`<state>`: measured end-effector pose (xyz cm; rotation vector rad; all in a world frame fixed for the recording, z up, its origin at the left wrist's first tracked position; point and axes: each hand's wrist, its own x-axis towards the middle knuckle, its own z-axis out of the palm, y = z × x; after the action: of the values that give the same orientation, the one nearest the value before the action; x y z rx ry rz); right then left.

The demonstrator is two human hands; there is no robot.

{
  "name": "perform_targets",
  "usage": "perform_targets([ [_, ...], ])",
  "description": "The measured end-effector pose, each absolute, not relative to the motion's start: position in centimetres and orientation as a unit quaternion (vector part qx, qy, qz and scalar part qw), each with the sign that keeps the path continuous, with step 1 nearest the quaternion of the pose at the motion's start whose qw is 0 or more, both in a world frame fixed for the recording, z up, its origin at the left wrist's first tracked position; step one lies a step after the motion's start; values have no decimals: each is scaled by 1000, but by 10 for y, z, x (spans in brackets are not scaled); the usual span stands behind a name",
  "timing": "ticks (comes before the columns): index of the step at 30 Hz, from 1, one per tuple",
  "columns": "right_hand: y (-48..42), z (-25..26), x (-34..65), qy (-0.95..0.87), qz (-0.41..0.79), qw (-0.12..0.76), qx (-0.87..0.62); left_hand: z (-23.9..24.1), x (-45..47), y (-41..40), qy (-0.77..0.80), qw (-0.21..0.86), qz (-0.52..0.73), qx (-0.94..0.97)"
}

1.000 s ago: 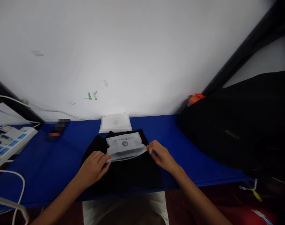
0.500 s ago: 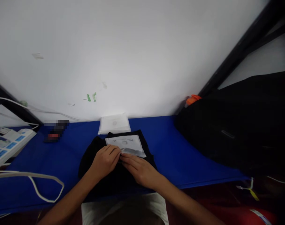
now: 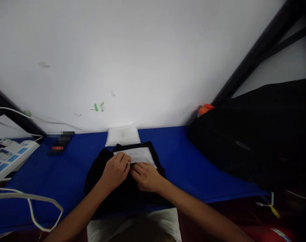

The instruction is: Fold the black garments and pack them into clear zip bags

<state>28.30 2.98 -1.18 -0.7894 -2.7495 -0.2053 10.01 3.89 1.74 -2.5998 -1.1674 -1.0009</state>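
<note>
A flat white plastic pouch lies on folded black cloth in front of me. My left hand pinches the pouch's near edge, fingers curled over its left part. Close beside it, my right hand has its fingers bent at the pouch's near opening. The fingertips are hidden at that edge, so I cannot tell whether they hold anything. Behind the cloth, against the wall, sits a small stack of similar white pouches.
Blue fabric covers the surface. A power strip and white cables lie at left, near a blurred dark object. A large black bag stands at right beside a black frame bar. An orange item pokes out behind it.
My right hand's fingers have gone from lying stretched over the pouch's near edge to being bent at its opening. That edge now bows upward. The view has shifted slightly.
</note>
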Motion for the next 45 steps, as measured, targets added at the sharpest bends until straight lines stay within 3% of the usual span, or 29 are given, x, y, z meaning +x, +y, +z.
perform_targets([
  [4, 6, -2, 300, -952, -96, 266, -122, 24, 93, 43, -399, 48, -335, -852],
  [9, -11, 12, 309, -933, -57, 340, -104, 41, 86, 72, -410, 105, -414, -806],
  [18, -2, 14, 304, -938, -29, 321, -130, 33, 83, 155, -427, 32, -411, -805],
  [22, -1, 8, 308, -945, -8, 293, -144, 46, 86, 146, -417, 5, -423, -804],
  [30, 3, 5, 321, -906, 61, 374, -187, 88, 94, 120, -381, -18, -498, -779],
  [34, 4, 1, 321, -912, 95, 349, -193, 99, 96, 120, -388, -70, -518, -759],
  [39, 6, -3, 322, -878, 227, 308, -287, 109, 90, 126, -409, -169, -549, -709],
  [42, 6, -4, 322, -860, 300, 250, -330, 109, 86, 132, -410, -153, -585, -682],
  [45, 8, -5, 322, -860, 321, 232, -322, 96, 85, 144, -428, -61, -565, -703],
])
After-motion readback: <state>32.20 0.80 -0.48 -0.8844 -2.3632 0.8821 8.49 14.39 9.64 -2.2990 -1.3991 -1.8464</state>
